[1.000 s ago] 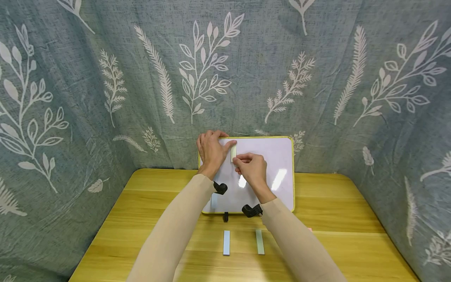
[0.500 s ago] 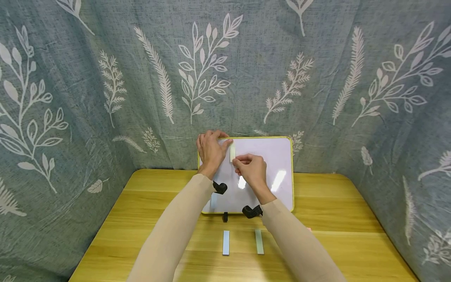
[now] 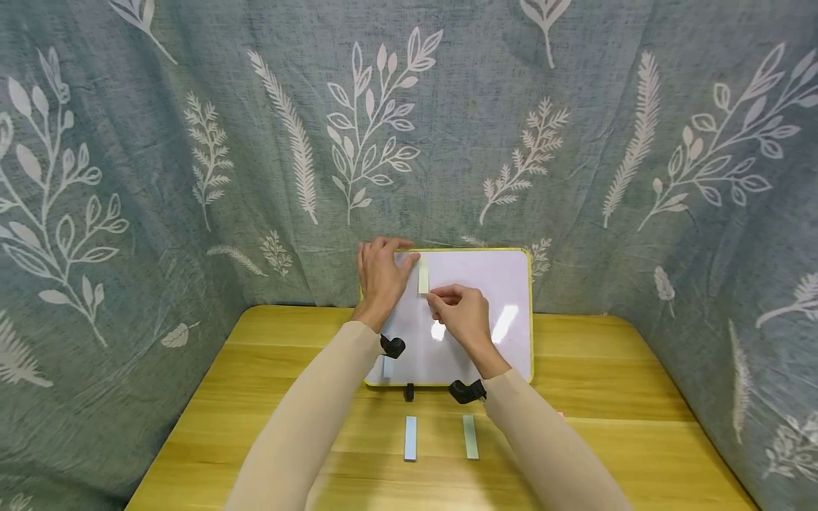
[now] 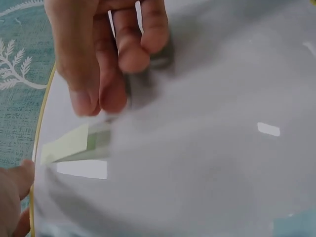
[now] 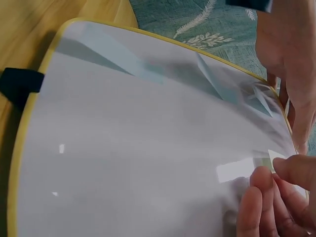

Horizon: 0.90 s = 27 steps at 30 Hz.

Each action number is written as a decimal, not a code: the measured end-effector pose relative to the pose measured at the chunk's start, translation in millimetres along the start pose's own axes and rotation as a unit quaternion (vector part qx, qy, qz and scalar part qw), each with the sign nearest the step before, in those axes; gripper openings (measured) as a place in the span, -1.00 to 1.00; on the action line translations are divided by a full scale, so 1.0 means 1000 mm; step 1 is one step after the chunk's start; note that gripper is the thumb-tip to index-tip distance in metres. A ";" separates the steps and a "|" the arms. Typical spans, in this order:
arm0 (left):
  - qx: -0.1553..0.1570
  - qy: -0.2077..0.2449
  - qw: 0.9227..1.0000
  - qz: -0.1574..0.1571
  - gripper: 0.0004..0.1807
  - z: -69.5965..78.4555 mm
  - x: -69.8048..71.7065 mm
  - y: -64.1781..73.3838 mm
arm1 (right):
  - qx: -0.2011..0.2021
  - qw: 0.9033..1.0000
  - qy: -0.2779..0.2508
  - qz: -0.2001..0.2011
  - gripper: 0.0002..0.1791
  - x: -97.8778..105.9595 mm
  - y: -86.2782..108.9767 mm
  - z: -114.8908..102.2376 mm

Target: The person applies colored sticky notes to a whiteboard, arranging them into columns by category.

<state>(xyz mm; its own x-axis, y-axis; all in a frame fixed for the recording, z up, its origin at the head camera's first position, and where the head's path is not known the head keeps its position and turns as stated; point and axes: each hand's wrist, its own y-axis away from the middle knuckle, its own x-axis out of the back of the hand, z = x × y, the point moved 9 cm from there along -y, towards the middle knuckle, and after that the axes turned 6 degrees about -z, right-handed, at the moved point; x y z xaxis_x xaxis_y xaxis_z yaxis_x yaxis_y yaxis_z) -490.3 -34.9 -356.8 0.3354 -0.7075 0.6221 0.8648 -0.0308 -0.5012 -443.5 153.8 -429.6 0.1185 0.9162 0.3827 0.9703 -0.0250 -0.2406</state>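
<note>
Right hand point(image 3: 465, 318): thumb and forefinger press together at the tips, just beside the lower end of a pale yellow strip point(image 3: 424, 278); the left wrist view shows that end uncovered, so the pinch appears to hold nothing.
Left hand point(image 3: 382, 280): fingers hook over the upper left corner of the whiteboard point(image 3: 495, 273), gripping it, thumb in front beside the strip's upper end; whether thumb and strip touch cannot be told.
Pale yellow strip: high on the whiteboard, left of its middle, upper end against the surface, lower end tilted off it.
Last second: the left thumb slips left from the strip's top, and the right fingertips draw slightly down and away from its bottom.
Meaning: the strip seems to hold at its upper end without a pinch, while its lower end looks unpressed.
Pale blue strips point(image 5: 111, 49): along the whiteboard's left side, their number blurred by reflections.
Black clip point(image 3: 410, 392): at the whiteboard's lower edge.
Table point(image 3: 281, 369): a blue strip point(image 3: 410, 438) and a green strip point(image 3: 470, 437) lie apart, in front of the whiteboard.
Curtain point(image 3: 511, 71): leaf-patterned, behind the whiteboard.
</note>
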 end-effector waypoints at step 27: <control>-0.203 0.000 0.978 -0.036 -0.80 0.033 0.019 0.089 | 0.087 0.984 0.117 -0.099 -0.79 0.028 0.071 0.021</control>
<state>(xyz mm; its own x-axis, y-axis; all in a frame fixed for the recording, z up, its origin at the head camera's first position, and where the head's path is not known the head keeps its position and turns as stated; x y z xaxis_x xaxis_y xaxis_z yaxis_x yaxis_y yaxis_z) -394.3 -28.2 -370.0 0.2791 -0.6925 0.6652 0.6661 -0.3594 -0.6536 -375.7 186.4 -454.2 -0.0046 0.7791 0.6269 0.9311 0.2319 -0.2814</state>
